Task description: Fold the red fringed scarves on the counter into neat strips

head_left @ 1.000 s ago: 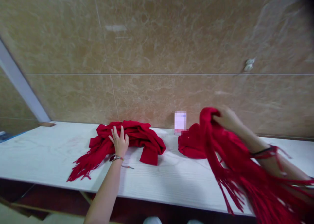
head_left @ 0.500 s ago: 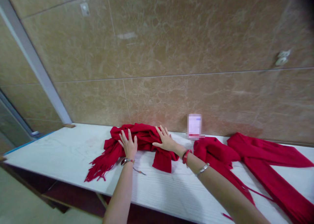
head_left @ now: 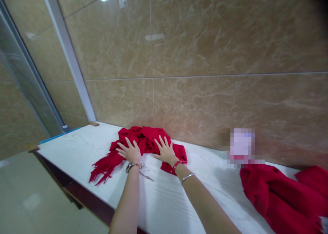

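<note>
A red fringed scarf (head_left: 143, 138) lies bunched in a loose curve against the wall on the white table (head_left: 84, 152). Its tassels trail toward the table's front at the left, and a flat end sticks out on the right. My left hand (head_left: 131, 152) rests on the left part of the scarf, fingers spread. Palm down, my right hand (head_left: 166, 153) presses on the scarf's right part with its fingers apart. Neither hand grips the cloth. Bracelets circle both wrists.
Another red scarf (head_left: 279, 193) lies heaped at the right, with more red cloth (head_left: 314, 182) behind it. A blurred-out pale upright item (head_left: 242, 143) stands by the wall. Brown tiled wall (head_left: 205, 100) borders the table's back; a wooden block (head_left: 93, 123) sits at the far left corner.
The view has swung left, so the other red cloth and the pale item sit farther right. Both hands stay spread on the scarf; its right end has shifted and looks less extended toward the front.
</note>
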